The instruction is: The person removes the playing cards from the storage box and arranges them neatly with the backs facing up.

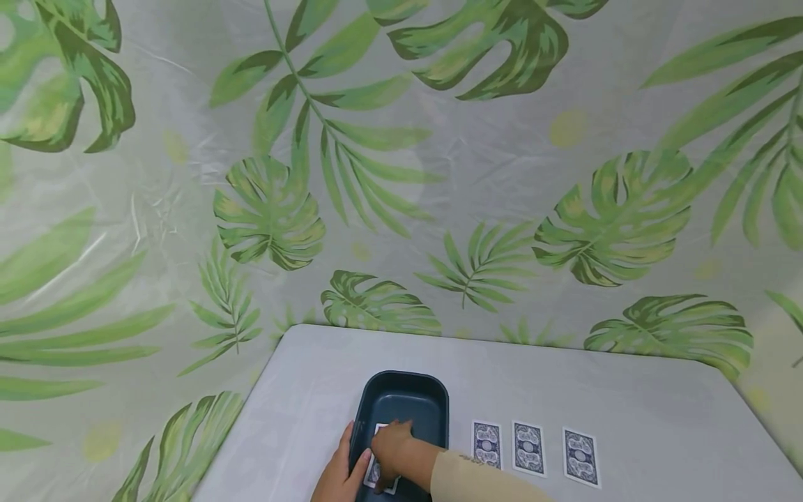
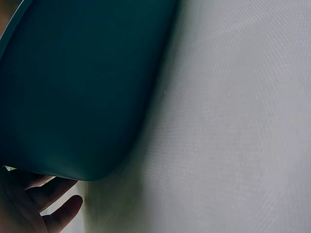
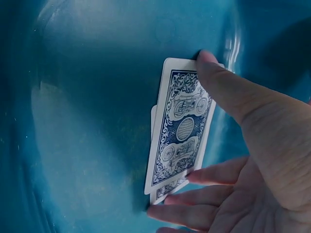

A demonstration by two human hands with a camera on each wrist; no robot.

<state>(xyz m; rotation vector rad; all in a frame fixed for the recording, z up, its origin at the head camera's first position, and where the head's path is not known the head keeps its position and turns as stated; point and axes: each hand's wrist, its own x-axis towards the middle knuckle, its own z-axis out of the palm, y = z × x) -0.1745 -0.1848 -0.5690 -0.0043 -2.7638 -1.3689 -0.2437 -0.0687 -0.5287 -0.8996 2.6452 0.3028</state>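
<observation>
A dark teal plastic tray (image 1: 447, 411) lies on the table. My left hand (image 1: 339, 475) grips its left wall, thumb at the rim and fingers outside; in the left wrist view those fingers (image 2: 63, 213) reach along the tray's outer side (image 2: 87, 92). Inside the tray my right hand (image 1: 398, 450) holds blue-backed playing cards (image 3: 184, 128) by their short ends, thumb at one end and fingertips at the other. A second card's edge (image 3: 160, 196) peeks out beneath the top one. Backs face up, close over the tray floor.
Three more playing cards lie face down in a row to the right of the tray: a near one (image 1: 487, 444), a middle one (image 1: 529, 448) and a far one (image 1: 581, 457). The white table (image 1: 677, 418) ends at a leaf-patterned curtain (image 1: 489, 174).
</observation>
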